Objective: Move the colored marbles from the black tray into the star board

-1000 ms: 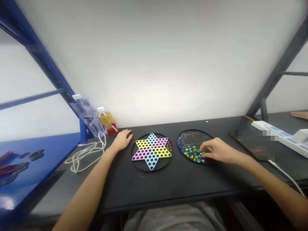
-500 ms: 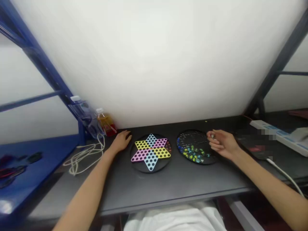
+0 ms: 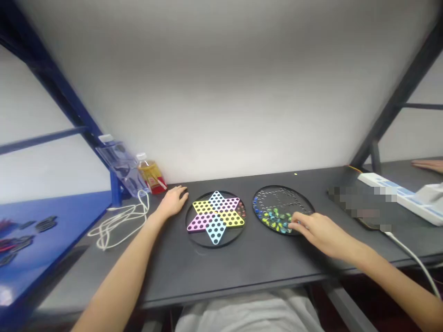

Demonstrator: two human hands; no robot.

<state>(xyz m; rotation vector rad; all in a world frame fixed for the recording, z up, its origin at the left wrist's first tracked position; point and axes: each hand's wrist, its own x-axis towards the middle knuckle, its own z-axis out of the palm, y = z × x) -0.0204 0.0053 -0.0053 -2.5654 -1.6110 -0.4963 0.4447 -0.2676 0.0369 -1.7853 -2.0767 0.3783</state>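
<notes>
My right hand (image 3: 316,230) reaches over the near right rim of a round black tray (image 3: 313,206). Its thumb and fingers are pinched together at the edge of a heap of glass marbles (image 3: 276,218), and whatever they hold is hidden. Yellow, green and light-blue marbles fill the tray's near part, with several dark-blue ones along its left. My left hand (image 3: 174,201) lies on the desk with fingers stretched out, close to the back left of the Chinese checkers board (image 3: 216,219). This star-shaped board, with black holes in pink, yellow and blue fields, sits on another round black base.
A clear bottle (image 3: 121,163) and a yellow-red drink bottle (image 3: 151,174) stand at the back left, by a white cable (image 3: 119,226). To the right lie a dark, partly blurred-out device (image 3: 374,207) and a white power strip (image 3: 398,193). Another person's hand (image 3: 429,165) rests far right.
My right hand has come down and left from the tray's right side to the marbles, turning palm-down. My left hand stays put. Another person's hand has appeared at the far right.
</notes>
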